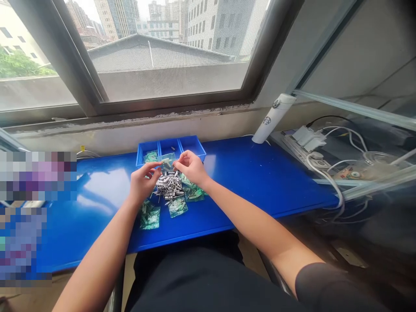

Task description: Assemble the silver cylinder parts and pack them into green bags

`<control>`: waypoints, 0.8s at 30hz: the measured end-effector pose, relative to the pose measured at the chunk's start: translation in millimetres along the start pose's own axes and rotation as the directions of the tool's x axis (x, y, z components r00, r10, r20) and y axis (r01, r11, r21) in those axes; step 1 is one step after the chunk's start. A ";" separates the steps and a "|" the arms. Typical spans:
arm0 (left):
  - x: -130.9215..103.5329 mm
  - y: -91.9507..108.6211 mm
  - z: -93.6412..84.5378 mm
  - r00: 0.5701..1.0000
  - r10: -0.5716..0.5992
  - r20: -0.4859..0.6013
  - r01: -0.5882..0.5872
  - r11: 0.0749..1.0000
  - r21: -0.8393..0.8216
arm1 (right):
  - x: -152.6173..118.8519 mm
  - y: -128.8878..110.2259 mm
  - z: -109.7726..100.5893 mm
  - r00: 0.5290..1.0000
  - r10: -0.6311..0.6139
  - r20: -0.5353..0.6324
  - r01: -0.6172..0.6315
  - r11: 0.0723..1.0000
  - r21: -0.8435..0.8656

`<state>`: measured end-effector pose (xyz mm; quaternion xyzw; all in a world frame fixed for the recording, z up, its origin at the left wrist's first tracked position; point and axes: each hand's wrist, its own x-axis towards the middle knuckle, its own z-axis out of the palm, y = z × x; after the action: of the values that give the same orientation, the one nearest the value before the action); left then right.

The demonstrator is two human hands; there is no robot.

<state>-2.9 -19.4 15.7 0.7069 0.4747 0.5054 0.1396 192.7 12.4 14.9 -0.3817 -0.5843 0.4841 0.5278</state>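
A small clear plastic bag [168,159] with pale pieces inside is held up between my two hands. My left hand [145,180] pinches its left side, while my right hand [191,168] grips the right edge between thumb and fingers. Below them lies a heap of small metal pins [169,189] on the blue table. Around the heap are green-tinted plastic bags: one bag [178,207] in front, another bag [150,216] at the left front, and more bags [194,192] to the right, partly behind my right hand.
Behind my hands stands a blue tray [192,147] with three compartments; its left one contains green bags. A white flask [274,119] stands at the back right of the blue table [260,173]. Farther right are a power strip [307,151] and white cables [334,182].
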 end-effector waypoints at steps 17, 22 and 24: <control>1.2 -6.9 3.3 0.995 -0.083 -0.064 0.080 0.995 -0.054 | -0.5 1.2 -0.7 0.999 -0.045 -0.021 0.040 0.976 -0.212; 1.3 -5.8 2.4 0.999 -0.016 -0.038 0.017 1.000 0.023 | -1.4 1.5 -0.9 1.000 -0.010 -0.007 0.008 0.977 -0.212; 1.4 -6.1 2.0 0.999 -0.001 -0.037 0.003 0.998 0.062 | -1.5 2.3 -0.4 1.000 -0.014 0.003 0.014 0.979 -0.203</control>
<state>-4.4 -14.6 11.4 0.7011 0.4932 0.5032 0.1094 193.1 11.6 12.3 -0.4291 -0.6339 0.4183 0.4890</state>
